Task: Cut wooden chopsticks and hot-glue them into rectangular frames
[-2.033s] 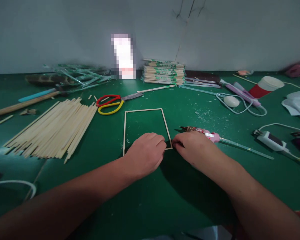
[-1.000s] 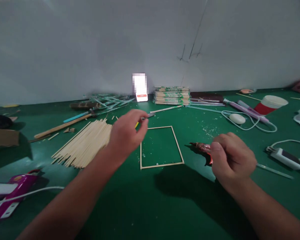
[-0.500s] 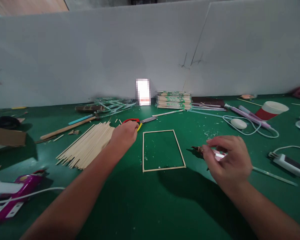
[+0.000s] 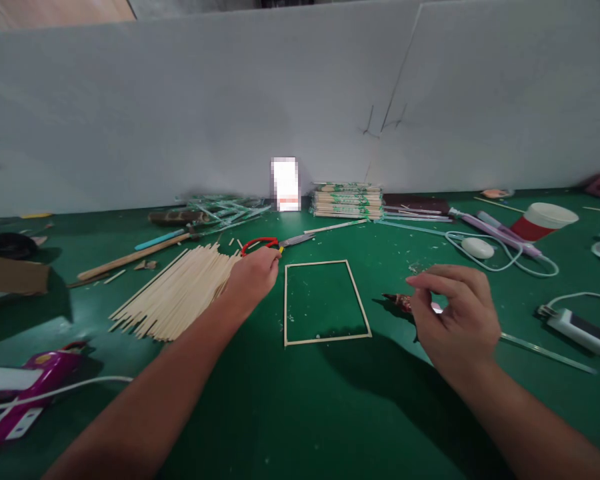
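My left hand (image 4: 255, 272) is closed, resting beside the right end of a pile of thin wooden sticks (image 4: 180, 293). Anything inside its fingers is hidden. Just beyond it lie scissors (image 4: 300, 239) with red and yellow handles. A four-sided frame of thin sticks (image 4: 327, 339) lies flat on the green table (image 4: 300, 407), between my hands. To its right, my right hand (image 4: 457, 320) is raised with thumb and forefinger pinched; what they hold, if anything, is too small to make out. Partly covered by this hand is a dark-tipped tool (image 4: 404, 303), perhaps a glue gun.
Wrapped stick bundles (image 4: 347, 200) and a bright screen (image 4: 285, 184) stand against the back panel. At right are a red-and-white cup (image 4: 545, 220), a white cable and a clear rod (image 4: 550, 352). A hammer-like wooden handle (image 4: 135, 257) and a magenta device (image 4: 55, 367) lie left.
My left hand has shifted slightly right and toward me, showing more of the scissors' red handle. My right hand has moved a little left, its thumb and forefinger drawing closer. The stick frame stays put.
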Tool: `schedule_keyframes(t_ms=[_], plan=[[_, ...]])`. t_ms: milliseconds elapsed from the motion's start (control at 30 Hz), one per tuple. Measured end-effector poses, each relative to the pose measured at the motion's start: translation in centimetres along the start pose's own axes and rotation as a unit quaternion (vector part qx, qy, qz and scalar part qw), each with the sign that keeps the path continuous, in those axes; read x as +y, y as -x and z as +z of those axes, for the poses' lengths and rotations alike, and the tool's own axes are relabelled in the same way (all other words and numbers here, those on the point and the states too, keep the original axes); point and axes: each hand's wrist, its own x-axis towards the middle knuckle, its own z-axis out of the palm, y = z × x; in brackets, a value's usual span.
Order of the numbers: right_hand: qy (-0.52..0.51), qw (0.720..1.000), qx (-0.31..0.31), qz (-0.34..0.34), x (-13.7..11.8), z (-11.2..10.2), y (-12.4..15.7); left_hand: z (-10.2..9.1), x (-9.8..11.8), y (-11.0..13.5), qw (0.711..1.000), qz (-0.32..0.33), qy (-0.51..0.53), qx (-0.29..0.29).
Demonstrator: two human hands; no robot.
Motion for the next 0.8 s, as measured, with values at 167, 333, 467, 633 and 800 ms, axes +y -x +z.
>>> schedule_keyframes(t_ms=[167,333,467,633,800], plan=[[-0.022,1.0,-0.007,0.011,0.08,0.16,0.09,0.56,-0.11,0.2,0.998,0.029,0.022,0.047],[-0.061,0.998,-0.024,0.023,-0.04,0.37,0.05,0.67,-0.16,0.2,0.996,0.041,0.031,0.077],[-0.072,0.996,-0.036,0.026,-0.16,0.43,0.03,0.83,-0.36,0.15,0.996,0.036,0.022,0.076],[-0.057,0.997,-0.036,0.024,-0.21,0.43,0.07,0.97,-0.52,0.11,0.996,0.028,0.028,0.074],[-0.045,0.998,-0.039,0.028,-0.18,0.46,0.12,0.91,-0.41,0.17,0.997,0.025,0.031,0.069]])
